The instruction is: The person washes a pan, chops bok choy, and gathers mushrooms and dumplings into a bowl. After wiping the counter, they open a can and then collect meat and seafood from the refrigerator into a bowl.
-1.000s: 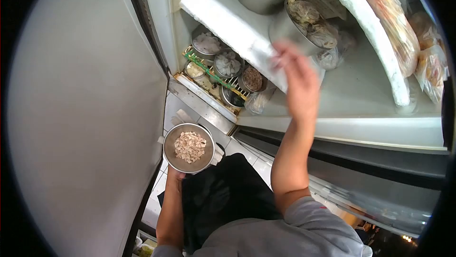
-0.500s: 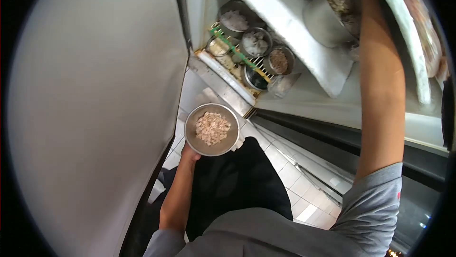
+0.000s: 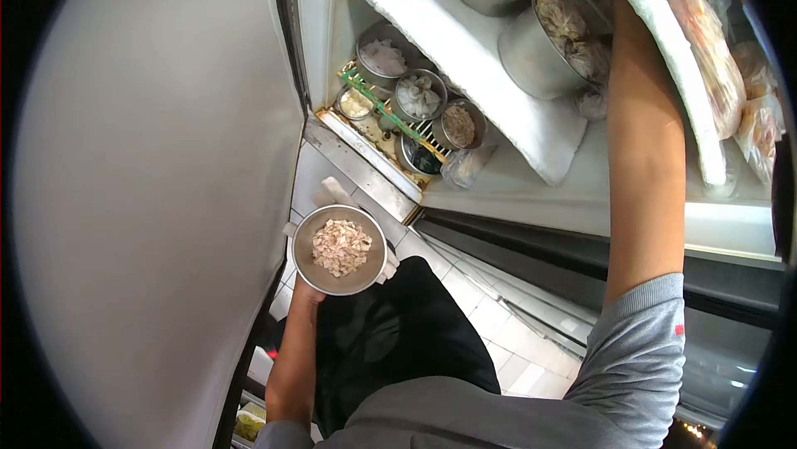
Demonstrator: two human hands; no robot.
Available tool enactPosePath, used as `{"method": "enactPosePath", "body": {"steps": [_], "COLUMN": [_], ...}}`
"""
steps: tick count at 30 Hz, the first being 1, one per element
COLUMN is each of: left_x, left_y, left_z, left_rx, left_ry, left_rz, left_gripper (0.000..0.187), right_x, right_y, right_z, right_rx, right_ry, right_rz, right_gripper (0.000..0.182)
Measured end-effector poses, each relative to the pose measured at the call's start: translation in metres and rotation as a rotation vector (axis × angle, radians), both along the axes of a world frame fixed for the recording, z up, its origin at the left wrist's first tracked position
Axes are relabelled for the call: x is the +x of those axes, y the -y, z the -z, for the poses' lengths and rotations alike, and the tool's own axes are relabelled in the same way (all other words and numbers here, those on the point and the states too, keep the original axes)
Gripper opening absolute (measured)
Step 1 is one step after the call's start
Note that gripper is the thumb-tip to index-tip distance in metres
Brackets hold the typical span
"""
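Note:
My left hand (image 3: 310, 289) is closed on the near edge of a round metal bowl (image 3: 300, 264), its fingers mostly hidden under it. Small chopped pale pink pieces (image 3: 341, 247), looking like meat, lie in the bowl. Pale cloth-like bits (image 3: 336, 191) stick out around the rim; what they are I cannot make out. My right forearm (image 3: 647, 150) reaches deep into the upper part of an open fridge, between two white boards. The right hand itself is hidden beyond the top edge. Beside that arm a large metal pot (image 3: 531, 54) holds plastic-bagged food (image 3: 561, 19).
Lower in the fridge, several metal bowls (image 3: 418, 98) of food sit on a wire rack (image 3: 390, 108). A white board (image 3: 465, 50) slopes above them. The large grey door (image 3: 158, 183) stands at the left. Bagged food (image 3: 697, 42) lies at upper right; tiles (image 3: 461, 287) cover the floor.
The whole view has shifted, so the fridge contents and the bowl appear further left. The bowl also sits slightly lower in view, still in my left hand. My right arm stays inside the fridge.

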State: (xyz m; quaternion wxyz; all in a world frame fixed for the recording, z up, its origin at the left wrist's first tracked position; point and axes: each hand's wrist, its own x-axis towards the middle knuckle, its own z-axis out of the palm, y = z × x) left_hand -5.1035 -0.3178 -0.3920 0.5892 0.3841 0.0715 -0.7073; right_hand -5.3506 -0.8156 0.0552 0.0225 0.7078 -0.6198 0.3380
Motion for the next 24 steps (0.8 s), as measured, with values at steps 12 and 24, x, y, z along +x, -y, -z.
{"method": "enactPosePath", "body": {"steps": [12,24], "left_x": [0.003,0.002], "left_y": [0.002,0.015], "left_z": [-0.009,-0.029], "left_rx": [0.033,-0.006], "left_ry": [-0.014,-0.089], "left_rz": [-0.002,-0.004], "left_gripper": [0.047,0.048], "right_x": [-0.001,0.0], "right_y": [-0.002,-0.013], "right_z": [-0.002,-0.005], "right_rx": [-0.009,-0.009], "right_ry": [0.02,0.049], "right_rz": [-0.02,-0.021], "right_gripper": [0.045,0.046]}}
